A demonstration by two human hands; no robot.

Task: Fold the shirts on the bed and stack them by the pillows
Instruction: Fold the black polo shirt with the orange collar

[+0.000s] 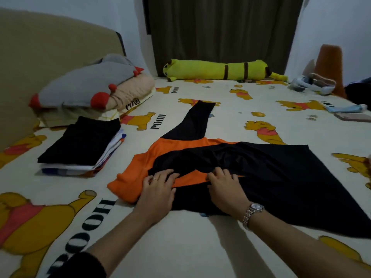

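Note:
A black and orange long-sleeved shirt [261, 173] lies spread across the middle of the bed. One black sleeve stretches away from me, the other is folded across the chest. My left hand [160, 187] rests on the folded sleeve near the orange shoulder, fingers lightly curled on the cloth. My right hand [226, 185] presses the black fabric beside it, fingertips at the sleeve's edge. A stack of folded shirts [80, 145], black on top, sits at the left next to the pillows [90, 91].
The Pooh-print bedsheet [190, 237] covers the bed. A long yellow plush [222, 70] lies along the far edge by a dark curtain. Loose clothes and an orange object [329, 67] sit at the far right, with a phone [351, 117] nearby.

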